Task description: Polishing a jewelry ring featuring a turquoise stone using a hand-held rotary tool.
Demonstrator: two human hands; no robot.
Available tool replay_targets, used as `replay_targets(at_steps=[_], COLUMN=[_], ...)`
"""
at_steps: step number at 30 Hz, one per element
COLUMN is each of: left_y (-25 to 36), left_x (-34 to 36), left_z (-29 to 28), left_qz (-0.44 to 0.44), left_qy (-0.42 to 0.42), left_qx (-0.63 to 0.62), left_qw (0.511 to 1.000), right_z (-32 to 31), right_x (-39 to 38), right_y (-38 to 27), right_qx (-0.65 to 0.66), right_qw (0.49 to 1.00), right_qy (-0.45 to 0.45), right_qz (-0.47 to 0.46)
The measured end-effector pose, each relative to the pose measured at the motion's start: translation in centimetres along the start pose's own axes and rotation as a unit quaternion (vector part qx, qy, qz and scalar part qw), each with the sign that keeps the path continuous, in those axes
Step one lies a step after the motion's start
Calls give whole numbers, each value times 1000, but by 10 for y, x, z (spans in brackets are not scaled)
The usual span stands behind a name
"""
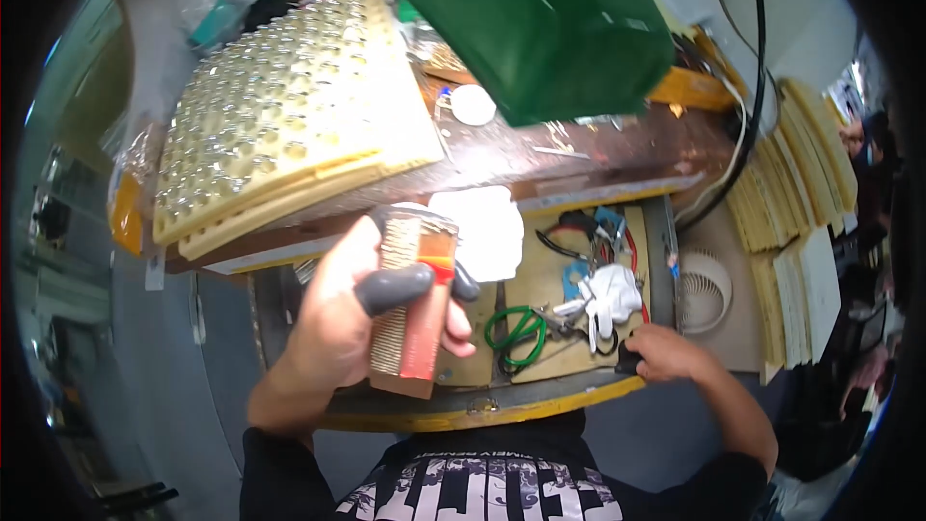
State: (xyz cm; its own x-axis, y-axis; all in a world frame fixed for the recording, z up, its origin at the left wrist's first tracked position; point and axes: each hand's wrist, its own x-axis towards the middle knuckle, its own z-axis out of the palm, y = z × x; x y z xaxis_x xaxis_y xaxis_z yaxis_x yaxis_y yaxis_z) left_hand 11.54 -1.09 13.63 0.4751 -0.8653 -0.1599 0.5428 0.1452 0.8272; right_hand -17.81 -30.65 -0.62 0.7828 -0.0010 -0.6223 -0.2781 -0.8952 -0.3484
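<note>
So the thing in the left hand (333, 328) is a reddish brush-like block (424, 333), held up over an open drawer (550, 401). Its long axis runs roughly near-to-far: the top end points away toward the tabletop (569, 172) and leans a bit right, the bottom end points back at the person's chest.

Looks-wise, it's a chunky rectangular bar, with tight rows of tan, bristly stuff down the left side, a smooth reddish face on the right and a bright orange-red band near the top.

Left fingers (464, 287) are wrapped snugly around it, spread just about the block's width: dark-capped thumb pressed across the front, other fingertips poking out on the right side. Right hand (670, 353) is curled at the drawer's front right corner, against something dark; can't tell if it's actually gripping. Nearby in the drawer there's a green loop (521, 363) and a crumpled white thing (614, 294).
</note>
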Motion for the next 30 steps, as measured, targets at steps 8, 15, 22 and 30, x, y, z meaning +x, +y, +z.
replay_targets(at_steps=[8, 15, 22, 30], left_y=[3, -2, 2, 7], left_x=[0, 4, 5, 2], left_z=[-8, -11, -15, -13], left_qz=[-18, -26, -31, -52], left_qy=[-45, -48, -68, -46], left_qx=[-12, -29, -47, -39], left_qw=[999, 998, 996, 997], right_z=[-68, -104, -128, -131], right_x=[-36, -26, 18, 60], right_y=[-25, -85, -121, -131], right_qx=[70, 523, 615, 638], right_qw=[996, 772, 570, 556], right_qy=[57, 330, 399, 405], right_qz=[10, -145, -371, -346])
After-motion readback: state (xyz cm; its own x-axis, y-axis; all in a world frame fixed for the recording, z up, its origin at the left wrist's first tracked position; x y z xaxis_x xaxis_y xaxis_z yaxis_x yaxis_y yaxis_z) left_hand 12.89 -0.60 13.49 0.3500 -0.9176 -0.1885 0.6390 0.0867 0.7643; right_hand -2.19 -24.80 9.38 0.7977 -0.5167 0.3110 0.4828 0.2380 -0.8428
